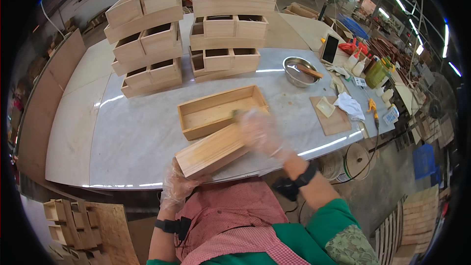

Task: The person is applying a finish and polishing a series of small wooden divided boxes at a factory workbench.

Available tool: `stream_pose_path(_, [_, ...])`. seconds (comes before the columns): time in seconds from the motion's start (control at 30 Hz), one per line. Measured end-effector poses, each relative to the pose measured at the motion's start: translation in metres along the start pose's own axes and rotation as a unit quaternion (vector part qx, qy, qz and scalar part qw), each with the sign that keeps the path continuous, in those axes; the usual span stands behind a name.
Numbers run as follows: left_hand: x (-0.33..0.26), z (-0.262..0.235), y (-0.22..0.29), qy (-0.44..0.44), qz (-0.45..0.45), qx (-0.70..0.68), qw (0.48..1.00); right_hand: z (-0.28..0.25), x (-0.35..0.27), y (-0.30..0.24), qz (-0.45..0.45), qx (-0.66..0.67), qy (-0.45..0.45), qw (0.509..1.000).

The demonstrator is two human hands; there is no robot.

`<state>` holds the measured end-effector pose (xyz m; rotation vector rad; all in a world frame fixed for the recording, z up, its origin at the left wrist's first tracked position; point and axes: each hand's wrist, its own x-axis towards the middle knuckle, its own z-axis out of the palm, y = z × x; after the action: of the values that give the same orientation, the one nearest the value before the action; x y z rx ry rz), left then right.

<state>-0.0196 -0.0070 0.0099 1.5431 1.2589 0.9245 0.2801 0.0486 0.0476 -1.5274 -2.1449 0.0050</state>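
Note:
A wooden box (213, 151) lies tilted at the table's near edge, a long plain wooden face turned up. My left hand (177, 182), in a clear plastic glove, grips its near left end. Over the far right end, my gloved right hand (262, 130) is smeared by motion. A small greenish edge shows at its fingertips, pressed to the wood; what this thing is, I cannot make out. Just beyond lies an open wooden box (221, 110), its hollow side up and its wood more yellow than the stacked ones.
Two tall stacks of pale wooden boxes (152, 76) (225, 61) stand at the back. To the right are a metal bowl (300, 72) with a wooden-handled brush, a white cloth (349, 106), a board (329, 116), a phone (329, 49), bottles and a yellow air gun (373, 109) on a hose.

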Motion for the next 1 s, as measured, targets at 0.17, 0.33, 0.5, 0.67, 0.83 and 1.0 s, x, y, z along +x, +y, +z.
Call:
stream_pose_path(0.17, [0.0, 0.007, 0.009, 0.008, -0.005, -0.131, 0.991, 0.012, 0.001, -0.073, -0.17, -0.044, -0.027, 0.984])
stream_pose_path(0.33, [-0.003, -0.005, 0.012, -0.001, -0.031, 0.046, 0.998, -0.024, -0.008, 0.007, -0.024, -0.183, 0.018, 0.983])
stream_pose_path(0.5, [0.001, -0.009, -0.003, -0.013, 0.0, 0.1, 0.995, 0.004, 0.0, -0.033, 0.045, -0.094, -0.118, 0.987])
stream_pose_path(0.67, [0.0, -0.015, -0.014, -0.008, 0.11, 0.067, 0.992, 0.033, -0.001, -0.145, -0.193, 0.09, -0.009, 0.977])
stream_pose_path(0.83, [0.0, -0.015, -0.003, -0.004, 0.073, 0.143, 0.987, -0.018, 0.011, -0.092, 0.022, -0.093, -0.145, 0.985])
stream_pose_path(1.0, [0.007, -0.021, 0.009, -0.049, 0.062, 0.042, 0.996, 0.003, 0.023, -0.109, -0.175, -0.009, -0.038, 0.984])
